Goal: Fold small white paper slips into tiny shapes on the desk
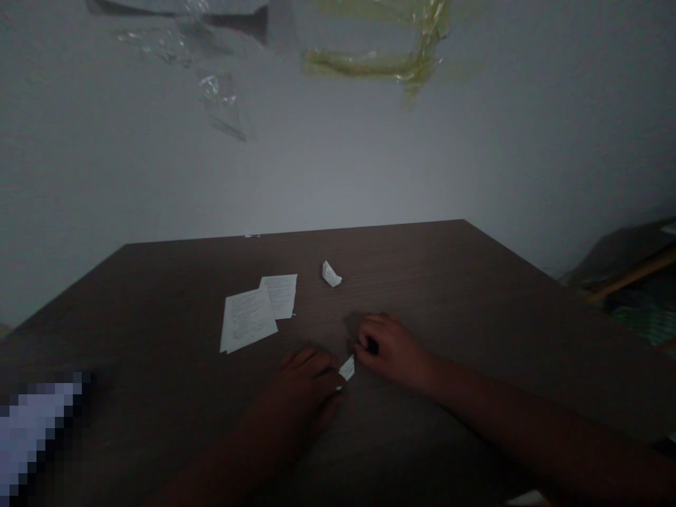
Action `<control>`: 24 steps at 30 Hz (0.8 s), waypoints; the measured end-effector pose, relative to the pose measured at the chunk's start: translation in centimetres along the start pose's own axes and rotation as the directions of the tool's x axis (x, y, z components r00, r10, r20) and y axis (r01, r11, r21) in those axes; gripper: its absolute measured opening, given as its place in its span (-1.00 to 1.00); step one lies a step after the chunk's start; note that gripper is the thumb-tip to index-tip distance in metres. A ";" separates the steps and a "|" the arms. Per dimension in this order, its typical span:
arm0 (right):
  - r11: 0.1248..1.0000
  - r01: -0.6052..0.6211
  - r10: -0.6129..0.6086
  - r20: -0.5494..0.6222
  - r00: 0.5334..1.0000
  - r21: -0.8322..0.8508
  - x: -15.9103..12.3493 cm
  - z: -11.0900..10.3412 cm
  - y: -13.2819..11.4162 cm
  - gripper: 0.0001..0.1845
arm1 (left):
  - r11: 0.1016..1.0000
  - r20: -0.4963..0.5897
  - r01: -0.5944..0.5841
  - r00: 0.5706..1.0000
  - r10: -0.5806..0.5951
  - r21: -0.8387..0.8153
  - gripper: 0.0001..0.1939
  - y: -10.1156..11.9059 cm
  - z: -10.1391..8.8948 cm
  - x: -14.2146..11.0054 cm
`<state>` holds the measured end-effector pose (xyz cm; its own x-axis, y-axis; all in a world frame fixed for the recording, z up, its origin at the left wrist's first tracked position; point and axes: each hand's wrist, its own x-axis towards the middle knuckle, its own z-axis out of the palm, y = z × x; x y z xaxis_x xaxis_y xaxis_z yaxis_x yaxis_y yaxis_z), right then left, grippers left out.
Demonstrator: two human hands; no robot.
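A small folded piece of printed paper (347,367) is held low over the near middle of the table. My left hand (309,380) is closed on its left side, fingers and thumb covering most of it. From the right, my right hand (391,348) pinches its upper right corner between thumb and curled fingers. Beyond the hands stands a small folded paper boat (331,274), touched by neither hand. Left of it, several printed sheets (251,320) lie flat and overlap, one smaller sheet (282,296) partly beneath the others.
The brown wooden table (179,282) meets a pale wall (338,162) with strips of tape (364,65) on it. A pixelated bright object (32,429) is at the left edge. Dark items and a wooden bar (634,274) are beyond the table's right side.
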<state>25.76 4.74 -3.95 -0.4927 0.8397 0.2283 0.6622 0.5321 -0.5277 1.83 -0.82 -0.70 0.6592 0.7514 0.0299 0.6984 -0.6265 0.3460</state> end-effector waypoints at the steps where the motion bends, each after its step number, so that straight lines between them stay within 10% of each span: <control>1: 1.000 0.007 -0.007 -0.009 1.000 0.030 -0.1 -0.1 0.0 -0.73 | 1.000 -0.024 0.007 1.000 -0.008 -0.011 -0.75 0.0 0.2 0.1; 24: 0.974 0.159 -0.179 0.121 0.976 0.163 -2.0 0.5 -1.9 -0.89 | 0.978 -0.135 0.135 0.978 -0.157 -0.161 -0.75 -1.3 1.5 0.0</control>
<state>25.25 1.98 -3.79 -0.6680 0.7113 0.2189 0.4745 0.6337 -0.6110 1.37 -0.37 -2.58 0.4979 0.8613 0.1012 0.7267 -0.4780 0.4933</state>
